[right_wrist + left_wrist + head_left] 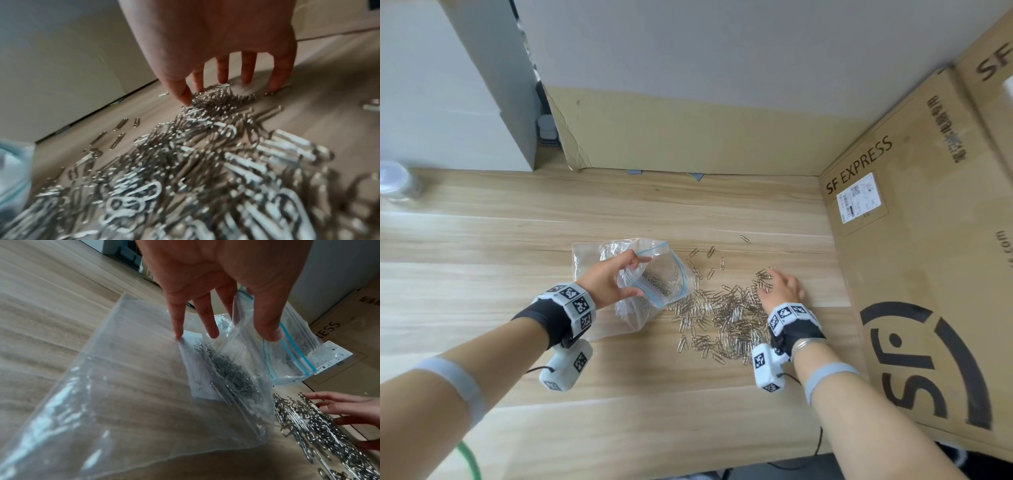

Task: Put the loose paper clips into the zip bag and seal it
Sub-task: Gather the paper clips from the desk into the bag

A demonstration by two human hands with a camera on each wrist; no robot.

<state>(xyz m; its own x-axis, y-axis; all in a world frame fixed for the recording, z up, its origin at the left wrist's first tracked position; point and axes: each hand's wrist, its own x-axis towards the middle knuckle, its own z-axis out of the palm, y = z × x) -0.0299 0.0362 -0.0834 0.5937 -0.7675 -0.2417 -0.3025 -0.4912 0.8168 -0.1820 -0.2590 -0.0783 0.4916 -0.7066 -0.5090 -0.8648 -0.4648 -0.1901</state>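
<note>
A small clear zip bag (677,270) with a blue zip line stands mouth-open on the wooden table (482,240). My left hand (638,275) pinches its rim between thumb (269,331) and fingers. Some paper clips (228,371) lie inside the bag. To its right a wide pile of loose silver paper clips (726,318) covers the table. My right hand (779,284) rests on the pile's far right part, its spread fingertips (223,78) touching the clips (205,162). A larger clear plastic bag (123,386) lies flat under the zip bag.
A big SF Express cardboard box (911,240) walls off the right side, close to my right hand. A cardboard sheet (688,137) leans at the back. A clear jar (397,185) stands far left. A few single clips (710,251) lie beyond the pile.
</note>
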